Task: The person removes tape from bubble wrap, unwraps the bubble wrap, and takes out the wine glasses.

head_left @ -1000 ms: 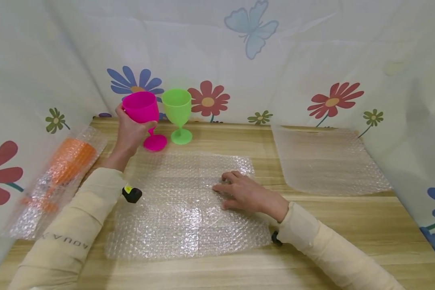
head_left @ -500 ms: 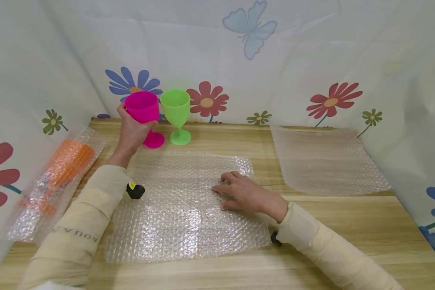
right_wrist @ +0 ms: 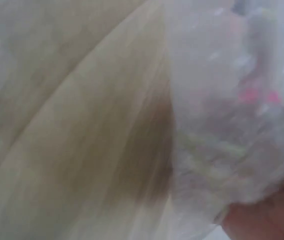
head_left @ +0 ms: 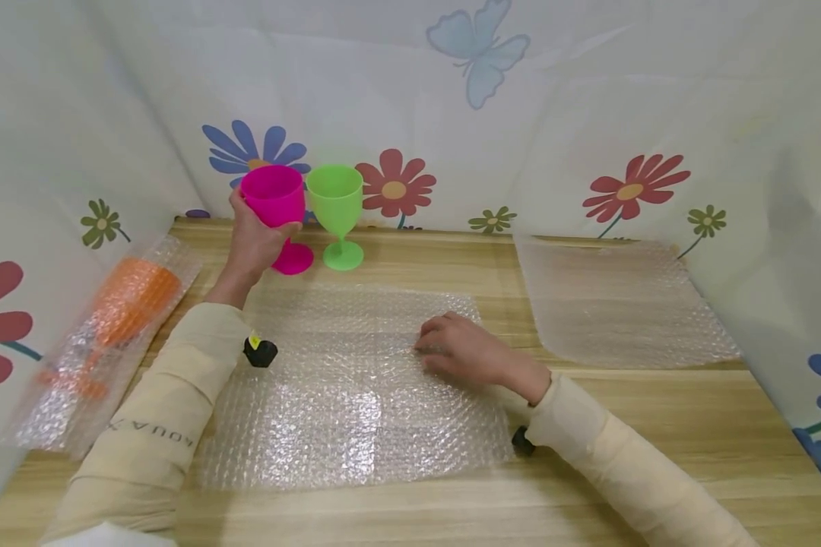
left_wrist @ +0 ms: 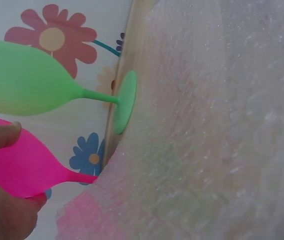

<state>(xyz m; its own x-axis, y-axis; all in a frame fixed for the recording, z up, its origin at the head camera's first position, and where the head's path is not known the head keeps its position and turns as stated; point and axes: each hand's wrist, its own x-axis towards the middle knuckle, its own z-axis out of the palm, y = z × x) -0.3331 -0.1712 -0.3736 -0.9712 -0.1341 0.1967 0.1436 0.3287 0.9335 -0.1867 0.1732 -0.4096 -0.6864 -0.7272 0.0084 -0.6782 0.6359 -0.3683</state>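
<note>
We now see the right grip (head_left: 470, 351) bunched more tightly over the bubble wrap (head_left: 315, 399) beneath it, where it had been spread. The left grip (head_left: 252, 245) has edged slightly forward, carrying along the pink goblet (head_left: 277, 203), whose rim sits nearer the green goblet (head_left: 336, 203) right of that grip.

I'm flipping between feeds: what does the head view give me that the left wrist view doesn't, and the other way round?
Only the head view: the right hand, the orange cup wrapped at the left, a second bubble wrap sheet at the right, and the wall's butterfly.

Only the left wrist view: a side-on look at the green cup, and a pink tint in the middle bubble wrap, which hides the pink cup's foot.

Both: left hand gripping the pink cup, green cup beside it, middle bubble wrap, flowered wall.
</note>
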